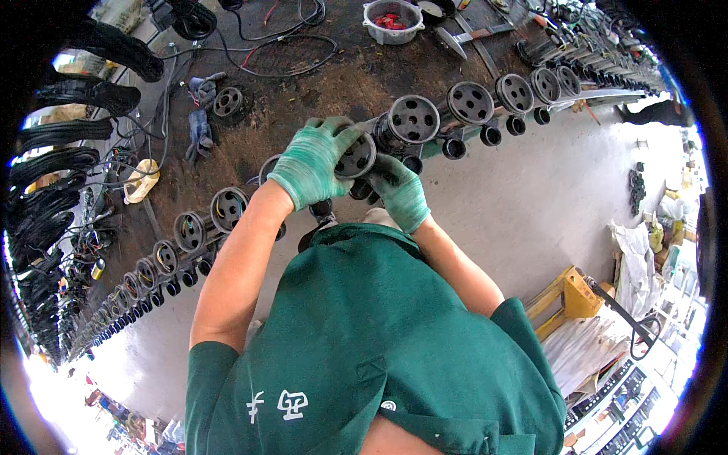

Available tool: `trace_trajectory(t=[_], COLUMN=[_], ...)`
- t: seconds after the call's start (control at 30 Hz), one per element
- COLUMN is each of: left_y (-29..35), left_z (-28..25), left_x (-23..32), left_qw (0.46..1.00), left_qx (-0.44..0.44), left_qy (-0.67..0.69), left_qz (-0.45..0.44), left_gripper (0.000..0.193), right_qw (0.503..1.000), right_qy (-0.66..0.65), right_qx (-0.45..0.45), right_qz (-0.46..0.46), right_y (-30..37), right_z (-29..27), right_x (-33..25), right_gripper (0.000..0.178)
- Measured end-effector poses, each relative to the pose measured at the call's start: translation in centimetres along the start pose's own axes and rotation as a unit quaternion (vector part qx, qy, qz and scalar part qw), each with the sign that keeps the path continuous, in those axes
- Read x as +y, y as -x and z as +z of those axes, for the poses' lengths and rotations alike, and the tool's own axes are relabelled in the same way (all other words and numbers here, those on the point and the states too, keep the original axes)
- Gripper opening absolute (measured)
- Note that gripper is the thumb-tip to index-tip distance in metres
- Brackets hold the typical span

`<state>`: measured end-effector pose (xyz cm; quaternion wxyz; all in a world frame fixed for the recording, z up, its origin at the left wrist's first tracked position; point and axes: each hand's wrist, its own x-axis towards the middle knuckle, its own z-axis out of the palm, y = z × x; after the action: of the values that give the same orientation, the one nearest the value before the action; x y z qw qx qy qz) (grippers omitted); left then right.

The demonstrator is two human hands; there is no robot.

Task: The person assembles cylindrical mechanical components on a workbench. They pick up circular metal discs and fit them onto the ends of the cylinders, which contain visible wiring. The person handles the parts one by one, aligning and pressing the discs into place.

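While the grey housing (358, 159) sat at the edge of the table (280, 98), the fingers of the left hand (312, 161) clasped its rim; whether those of the right hand (402, 193) pinched it could not be told. Probably rigid and weighty, it suited a rim hold.

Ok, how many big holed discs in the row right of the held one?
5: nearest disc, second disc, third disc, fourth disc and farthest disc, along the bench edge toward upper right; more may be hidden.
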<state>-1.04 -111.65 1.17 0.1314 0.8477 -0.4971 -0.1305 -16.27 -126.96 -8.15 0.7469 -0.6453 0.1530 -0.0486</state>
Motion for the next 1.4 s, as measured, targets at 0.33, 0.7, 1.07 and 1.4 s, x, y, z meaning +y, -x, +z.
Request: trace_trajectory(t=[0.33, 0.7, 1.07, 1.4], left_y=[0.0, 0.3, 1.6, 2.0], left_z=[0.3, 0.9, 2.1, 4.0], left_x=[0.2, 0.2, -0.7, -1.8], left_qw=[1.0, 0.999, 0.994, 0.995], left_qx=[0.025, 0.031, 0.08, 0.102], left_qy=[-0.004, 0.016, 0.079, -0.002], left_qz=[0.01, -0.029, -0.016, 0.016], left_gripper=[0.093, 0.101, 0.11, 0.105], right_qw=[0.994, 0.951, 0.569, 0.683], right_qy=[0.101, 0.278, 0.681, 0.505], right_qx=[0.051, 0.061, -0.345, -0.518], right_qz=[-0.007, -0.121, -0.305, -0.097], right_y=[0.4, -1.4, -14.0, -18.5], right_z=[1.0, -1.6, -3.6, -1.9], right_x=[-0.5, -4.5, -12.6, -12.0], right_gripper=[0.035, 0.025, 0.038, 0.04])
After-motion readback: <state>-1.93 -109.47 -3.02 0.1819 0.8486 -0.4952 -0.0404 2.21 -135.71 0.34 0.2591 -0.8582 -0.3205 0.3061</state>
